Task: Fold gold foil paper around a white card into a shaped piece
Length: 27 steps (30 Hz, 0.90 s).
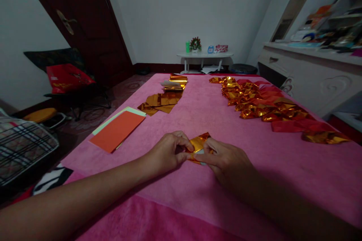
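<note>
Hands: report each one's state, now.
Left hand: holding the gold foil piece by its left side.
Right hand: holding the same piece by its right side.

The left hand (169, 151) and right hand (230, 158) pinch close together, thumbs (206, 158) pointing inward, fingers (185, 141) bent.

The pink cloth (202, 111) bears orange paper (118, 131), gold foil sheets (164, 99) — and crumpled gold-and-red pieces (241, 98).

No text can be read here, tbh. The red bag (67, 75) is marked in yellow, just illegibly.
</note>
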Available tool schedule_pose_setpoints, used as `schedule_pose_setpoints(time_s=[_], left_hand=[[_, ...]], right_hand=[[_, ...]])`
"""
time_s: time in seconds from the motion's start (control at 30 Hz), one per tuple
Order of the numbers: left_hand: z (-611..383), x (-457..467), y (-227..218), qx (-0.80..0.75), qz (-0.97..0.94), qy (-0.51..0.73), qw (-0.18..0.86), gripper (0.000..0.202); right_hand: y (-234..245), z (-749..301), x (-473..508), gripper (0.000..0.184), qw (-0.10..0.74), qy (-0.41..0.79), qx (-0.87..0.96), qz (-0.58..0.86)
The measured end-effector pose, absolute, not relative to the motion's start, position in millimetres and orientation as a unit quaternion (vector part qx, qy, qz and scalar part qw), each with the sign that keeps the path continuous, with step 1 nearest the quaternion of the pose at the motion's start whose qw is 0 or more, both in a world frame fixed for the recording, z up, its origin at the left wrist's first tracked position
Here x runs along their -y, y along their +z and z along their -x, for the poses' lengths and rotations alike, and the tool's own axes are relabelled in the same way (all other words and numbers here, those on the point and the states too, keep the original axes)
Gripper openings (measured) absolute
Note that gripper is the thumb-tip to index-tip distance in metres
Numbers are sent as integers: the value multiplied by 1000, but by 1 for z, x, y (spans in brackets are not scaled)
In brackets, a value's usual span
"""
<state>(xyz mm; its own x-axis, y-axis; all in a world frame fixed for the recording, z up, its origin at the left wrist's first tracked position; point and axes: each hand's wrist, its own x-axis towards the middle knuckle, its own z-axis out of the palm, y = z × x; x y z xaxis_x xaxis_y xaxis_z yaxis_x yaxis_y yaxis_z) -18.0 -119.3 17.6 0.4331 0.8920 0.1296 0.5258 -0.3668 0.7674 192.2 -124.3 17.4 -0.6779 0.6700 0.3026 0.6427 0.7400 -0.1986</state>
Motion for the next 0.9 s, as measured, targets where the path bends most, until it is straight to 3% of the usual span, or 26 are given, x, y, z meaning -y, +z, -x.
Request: schedule_pose_setpoints(time_s=[0.33, 0.67, 0.9], left_hand=[[25, 109, 28, -429, -790, 222, 378, 29], [12, 129, 29, -451, -861, 185, 146, 13], [9, 129, 32, -449, -875, 151, 99, 15]], right_hand=[[18, -191, 123, 26, 151, 46, 914, 373], [20, -191, 122, 31, 169, 122, 901, 380], [24, -190, 120, 26, 179, 186, 876, 406]])
